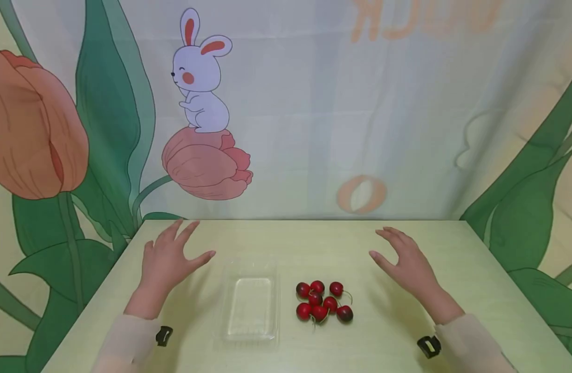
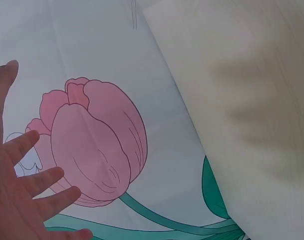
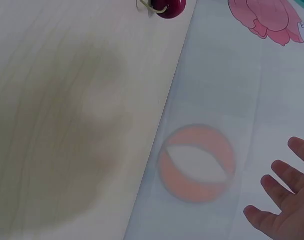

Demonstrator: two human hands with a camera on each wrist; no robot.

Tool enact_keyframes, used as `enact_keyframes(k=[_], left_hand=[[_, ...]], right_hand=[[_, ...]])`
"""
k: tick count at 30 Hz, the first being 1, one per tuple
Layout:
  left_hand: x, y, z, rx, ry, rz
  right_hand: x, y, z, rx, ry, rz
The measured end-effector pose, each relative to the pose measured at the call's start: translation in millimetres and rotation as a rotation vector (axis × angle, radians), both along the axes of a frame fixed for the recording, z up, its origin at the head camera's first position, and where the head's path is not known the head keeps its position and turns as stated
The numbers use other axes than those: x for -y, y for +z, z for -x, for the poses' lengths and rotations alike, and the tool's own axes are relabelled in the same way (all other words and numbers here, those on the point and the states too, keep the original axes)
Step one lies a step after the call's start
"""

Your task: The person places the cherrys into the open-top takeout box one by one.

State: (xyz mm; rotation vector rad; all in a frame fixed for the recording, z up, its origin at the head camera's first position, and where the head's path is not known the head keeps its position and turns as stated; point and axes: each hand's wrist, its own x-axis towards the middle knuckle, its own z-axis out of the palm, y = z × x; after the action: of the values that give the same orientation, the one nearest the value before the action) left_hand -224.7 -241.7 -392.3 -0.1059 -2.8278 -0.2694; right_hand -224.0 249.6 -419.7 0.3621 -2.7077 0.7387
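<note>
My left hand (image 1: 166, 261) hovers over the left side of the table, fingers spread, holding nothing. To its right lies a clear plastic box (image 1: 251, 339). Several dark red cherries (image 1: 319, 313) with green stems sit in a loose cluster right of the box. My right hand (image 1: 409, 264) is raised above the table to the right of the cherries, thumb and fingers apart and nothing between them. In the right wrist view, one cherry (image 3: 170, 7) shows at the top edge, away from the fingers (image 3: 276, 192). The left wrist view shows spread fingers (image 2: 44, 182).
The pale wooden table (image 1: 360, 347) ends at a back edge against a hanging cloth (image 1: 290, 129) printed with a rabbit and tulips. Black straps (image 1: 428, 346) are worn at both wrists, by the light sleeves (image 1: 472, 344).
</note>
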Motion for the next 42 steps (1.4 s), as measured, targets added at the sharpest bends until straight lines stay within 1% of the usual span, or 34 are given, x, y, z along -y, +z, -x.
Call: enact_keyframes(k=[5,7,10,17,22,28,36,42], left_hand=[[0.8,-5.1,-2.6,-0.029,-0.050,-0.012],[1.1,-6.5,-3.9,-0.021,-0.065,-0.022],[1.7,-8.5,-6.0,0.007,-0.071,-0.045],[1.6,-11.3,-13.0,0.071,-0.077,-0.107],[1.7,-13.2,-18.4,0.105,-0.092,-0.175],[0.8,-17.4,-23.7,0.155,-0.096,-0.246],[-0.5,-32.1,-26.0,0.236,-0.123,-0.385],[-5.2,-38.5,-31.7,0.283,-0.132,-0.466]], right_hand=[[1,-2.2,-4.1,0.018,0.008,0.027],[1,-3.0,-5.7,0.027,0.023,0.041],[1,-4.9,-7.9,0.037,0.052,0.058],[1,-10.7,-14.4,0.027,0.097,0.083],[2,-14.0,-18.7,0.029,0.116,0.092],[6,-19.7,-21.4,0.039,0.128,0.109],[7,-31.1,-25.5,0.063,0.147,0.127],[9,-33.4,-27.4,0.097,0.182,0.132]])
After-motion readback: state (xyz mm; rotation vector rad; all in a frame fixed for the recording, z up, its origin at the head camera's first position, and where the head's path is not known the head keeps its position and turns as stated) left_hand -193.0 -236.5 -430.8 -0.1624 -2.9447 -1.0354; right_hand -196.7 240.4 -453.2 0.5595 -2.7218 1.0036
